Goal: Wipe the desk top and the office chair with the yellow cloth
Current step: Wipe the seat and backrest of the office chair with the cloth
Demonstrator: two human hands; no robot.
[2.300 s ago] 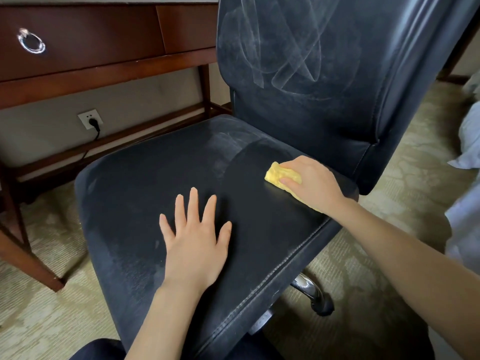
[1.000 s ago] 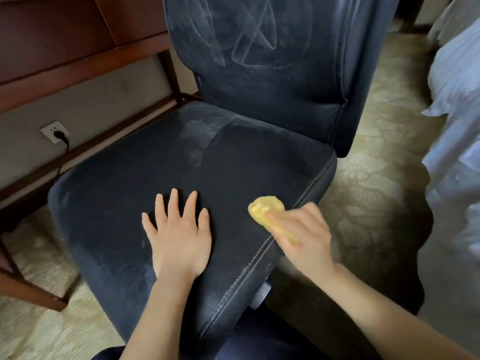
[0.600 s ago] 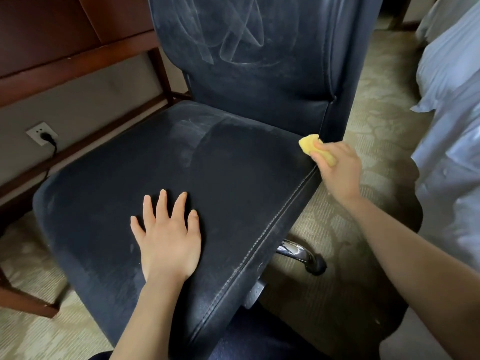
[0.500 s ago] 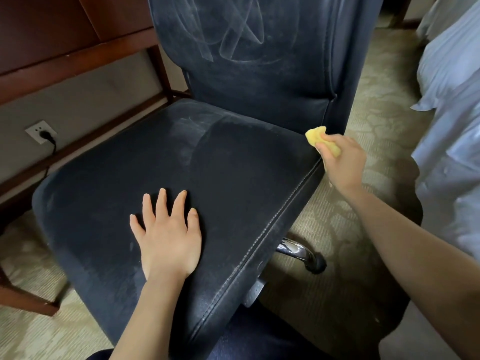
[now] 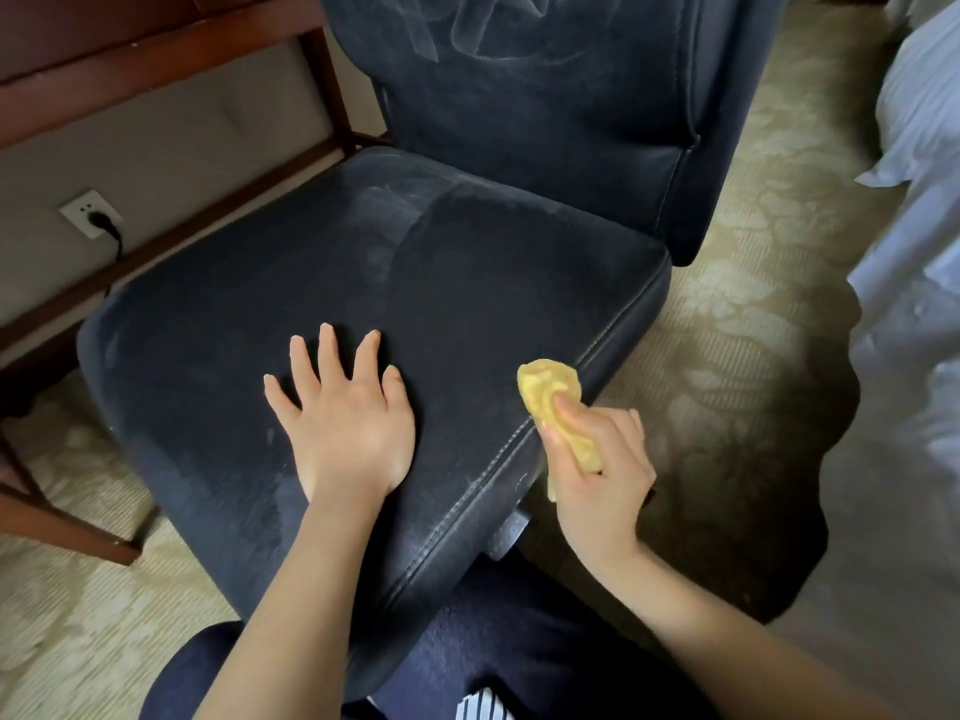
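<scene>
I'm in what looks like a hotel bedroom: white bed linen hangs at three o'clock, a dark wooden table stands at ten o'clock above a wall socket, and patterned carpet lies under the office chair.

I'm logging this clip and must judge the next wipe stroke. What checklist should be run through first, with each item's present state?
1. Right hand grips the yellow cloth: ok.
2. Left hand flat on the seat, steadying the chair: ok.
3. Cloth pressed against the seat's right edge seam: cannot tell.
4. Seat's left part free of pale haze: not ok, haze shows.
5. Backrest free of streaks: not ok, pale swirls show.
6. Desk top wiped: cannot tell, top out of view.
</scene>
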